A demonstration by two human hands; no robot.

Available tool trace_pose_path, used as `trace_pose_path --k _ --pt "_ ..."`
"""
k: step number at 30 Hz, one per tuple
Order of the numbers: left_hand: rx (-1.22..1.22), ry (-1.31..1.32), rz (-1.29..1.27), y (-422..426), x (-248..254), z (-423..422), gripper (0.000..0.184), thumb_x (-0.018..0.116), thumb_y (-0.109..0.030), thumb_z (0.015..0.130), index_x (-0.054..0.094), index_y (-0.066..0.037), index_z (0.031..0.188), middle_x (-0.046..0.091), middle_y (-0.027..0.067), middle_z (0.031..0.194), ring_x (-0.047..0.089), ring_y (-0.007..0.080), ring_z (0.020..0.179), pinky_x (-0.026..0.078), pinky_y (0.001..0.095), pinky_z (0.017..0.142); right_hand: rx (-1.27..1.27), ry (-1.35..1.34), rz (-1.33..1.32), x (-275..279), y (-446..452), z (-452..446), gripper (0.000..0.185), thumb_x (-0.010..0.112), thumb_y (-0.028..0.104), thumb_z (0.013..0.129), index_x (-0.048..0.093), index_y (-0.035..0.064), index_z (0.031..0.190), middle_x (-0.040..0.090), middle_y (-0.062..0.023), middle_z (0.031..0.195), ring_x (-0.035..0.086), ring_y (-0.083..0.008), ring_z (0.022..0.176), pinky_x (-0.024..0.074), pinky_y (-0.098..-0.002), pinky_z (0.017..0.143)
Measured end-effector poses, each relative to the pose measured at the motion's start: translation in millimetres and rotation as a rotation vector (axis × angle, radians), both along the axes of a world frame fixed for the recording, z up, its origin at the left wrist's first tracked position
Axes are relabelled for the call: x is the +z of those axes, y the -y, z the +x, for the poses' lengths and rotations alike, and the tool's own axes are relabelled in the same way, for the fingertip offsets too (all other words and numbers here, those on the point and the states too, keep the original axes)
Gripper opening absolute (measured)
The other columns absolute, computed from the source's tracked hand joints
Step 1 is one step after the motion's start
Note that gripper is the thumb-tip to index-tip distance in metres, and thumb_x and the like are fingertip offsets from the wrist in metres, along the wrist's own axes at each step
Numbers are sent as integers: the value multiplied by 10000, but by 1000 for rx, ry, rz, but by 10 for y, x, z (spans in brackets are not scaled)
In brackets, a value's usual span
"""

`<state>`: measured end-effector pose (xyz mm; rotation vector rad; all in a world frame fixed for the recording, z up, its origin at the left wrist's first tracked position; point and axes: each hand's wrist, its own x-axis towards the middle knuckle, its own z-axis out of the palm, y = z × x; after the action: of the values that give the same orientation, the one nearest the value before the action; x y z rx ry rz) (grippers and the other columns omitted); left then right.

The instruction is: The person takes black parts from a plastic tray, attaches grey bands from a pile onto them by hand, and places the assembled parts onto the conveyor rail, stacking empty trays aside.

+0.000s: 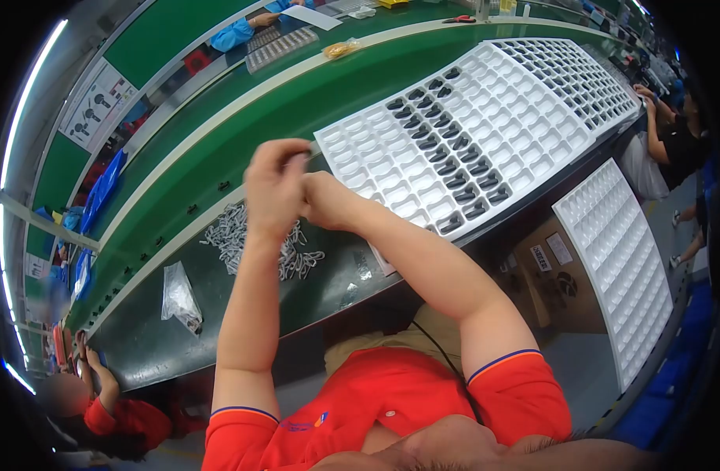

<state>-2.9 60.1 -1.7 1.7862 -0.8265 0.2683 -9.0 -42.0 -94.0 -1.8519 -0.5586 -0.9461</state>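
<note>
My left hand (272, 188) is raised over the dark bench, its fingers curled and partly smeared by motion. Close against it, my right hand (328, 201) is closed, with its fingertips turned toward the left palm. Whatever lies between the hands is hidden or too small to name. Beneath and beside them spreads a heap of small grey loop-shaped parts (233, 243). To the right of my hands lies a white compartment tray (360, 161), where several dark elongated pieces (446, 169) fill a few rows of the pockets.
A clear plastic bag (178, 290) lies left of the heap. The green conveyor belt (218, 153) runs behind, carrying small dark parts (192, 209). Another filled tray (564, 74) sits farther right, and an upright white tray (611, 259) leans beside a cardboard box (552, 275). Other people work nearby.
</note>
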Motion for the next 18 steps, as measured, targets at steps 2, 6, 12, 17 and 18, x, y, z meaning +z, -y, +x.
trace_pose_path --k 2,6,12,17,18 --pt "98 -106 -120 -376 -195 205 118 635 6 917 662 14 1032 657 13 888 597 72 750 485 231 670 223 -512 -42 360 108 -247 98 690 64 836 703 -21 884 693 -85 750 667 -205 722 547 -335 705" --pt "136 -390 -130 -749 -616 216 102 642 3 910 669 27 1005 680 50 909 637 102 782 511 227 708 348 -541 211 287 104 -181 89 708 60 843 701 -2 906 690 -20 805 647 -126 757 538 -279 718" --pt "-10 -551 -281 -703 -680 178 124 665 -1 893 673 35 1012 683 54 896 638 101 754 524 219 704 429 -667 499 223 135 -103 92 721 57 841 701 -14 896 694 -38 805 633 -97 717 524 -251 676" --pt "-46 -615 -305 -646 -690 158 204 693 11 862 678 49 1062 693 64 917 648 111 770 541 234 738 245 -599 402 194 172 -96 105 722 66 849 715 -12 918 694 -35 800 624 -85 698 514 -242 652" --pt "-35 -630 -315 -678 -691 149 226 699 16 854 679 52 1076 695 68 925 651 113 777 543 237 748 177 -591 322 193 142 -95 107 723 69 851 719 -10 924 694 -33 799 621 -81 697 511 -238 647"
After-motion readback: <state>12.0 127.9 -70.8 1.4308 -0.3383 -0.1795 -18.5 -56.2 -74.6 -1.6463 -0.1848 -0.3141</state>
